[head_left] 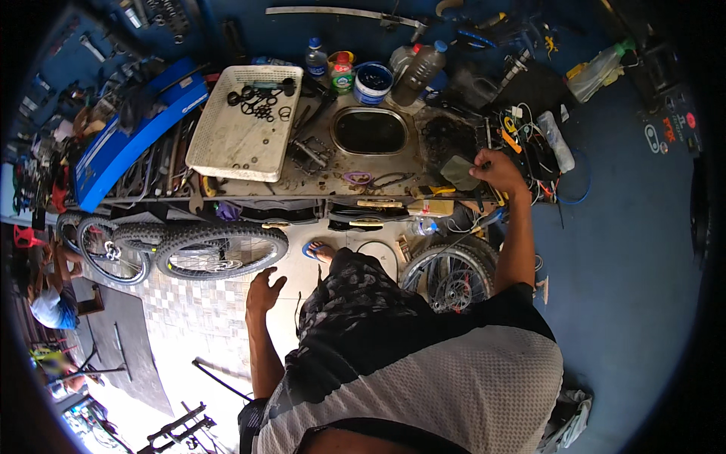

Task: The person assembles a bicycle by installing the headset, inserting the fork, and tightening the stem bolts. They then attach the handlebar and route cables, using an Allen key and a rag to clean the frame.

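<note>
Over the right part of the workbench (302, 185), my right hand (499, 174) has its fingers pinched at the edge of a flat, grey-green square piece (457, 172). Its exact kind does not show. A yellow-and-black handled tool (434, 190) lies just left of that piece, at the bench's front edge. Loose cables and an orange-handled tool (510, 141) are behind the hand. Well away from the bench, my left hand (263, 291) hangs low at my side, holding nothing, its thumb and fingers apart.
A cream plastic basket (198, 155) holds black rings and small parts. An oval metal-rimmed basin (370, 130) is set mid-bench, with bottles and a white-blue tub (372, 85) behind. Bicycle wheels (219, 253) stand below. Other people (54, 303) are at far left.
</note>
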A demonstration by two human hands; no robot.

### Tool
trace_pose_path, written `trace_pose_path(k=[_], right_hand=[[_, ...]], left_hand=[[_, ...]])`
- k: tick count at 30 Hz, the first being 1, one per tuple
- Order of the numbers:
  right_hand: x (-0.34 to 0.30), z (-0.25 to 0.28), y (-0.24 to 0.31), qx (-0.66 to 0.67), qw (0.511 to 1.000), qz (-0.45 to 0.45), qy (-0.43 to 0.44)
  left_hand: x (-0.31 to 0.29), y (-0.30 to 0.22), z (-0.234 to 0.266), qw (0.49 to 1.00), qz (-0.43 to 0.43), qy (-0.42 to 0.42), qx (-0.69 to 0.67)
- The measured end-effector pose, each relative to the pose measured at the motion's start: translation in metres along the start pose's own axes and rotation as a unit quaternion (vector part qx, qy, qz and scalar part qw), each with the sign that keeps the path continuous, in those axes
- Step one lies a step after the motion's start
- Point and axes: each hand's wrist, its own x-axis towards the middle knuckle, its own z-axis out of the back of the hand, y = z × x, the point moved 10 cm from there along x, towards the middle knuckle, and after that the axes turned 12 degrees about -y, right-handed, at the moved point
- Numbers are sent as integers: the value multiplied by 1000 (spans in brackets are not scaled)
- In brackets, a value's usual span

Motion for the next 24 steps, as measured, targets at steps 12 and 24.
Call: trace_pose_path(k=[12,24], right_hand=[[-139,-97,344,227,867,287,339],[-482,-373,533,100,559,434,699]], left_hand=[[-189,-25,123,927,-37,-275,-254],[-447,37,198,790,122,-596,-72]])
